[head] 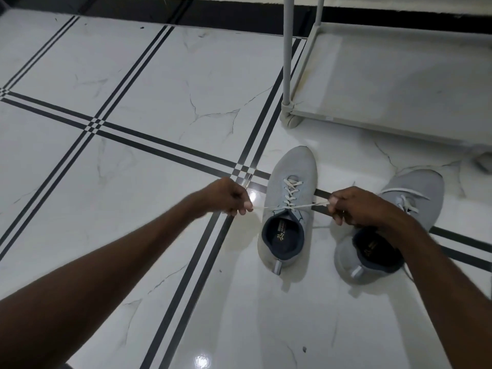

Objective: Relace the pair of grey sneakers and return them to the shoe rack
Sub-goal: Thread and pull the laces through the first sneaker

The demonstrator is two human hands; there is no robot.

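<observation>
Two grey sneakers with dark linings stand on the tiled floor. The left sneaker [288,206] points away from me and its white lace [290,194] is crossed through the eyelets. My left hand [229,197] pinches one lace end to the left of the shoe. My right hand [354,206] grips the other end on the right, so the lace runs taut across the shoe's top. The right sneaker [415,193] lies partly behind my right hand and forearm, its lace loose over the upper.
The pale grey shoe rack [399,83] stands at the upper right, its low shelf bare and an upright post [287,57] at its front left corner. White marble tiles with black stripe lines [165,145] cover the floor. A dark skirting runs along the far wall.
</observation>
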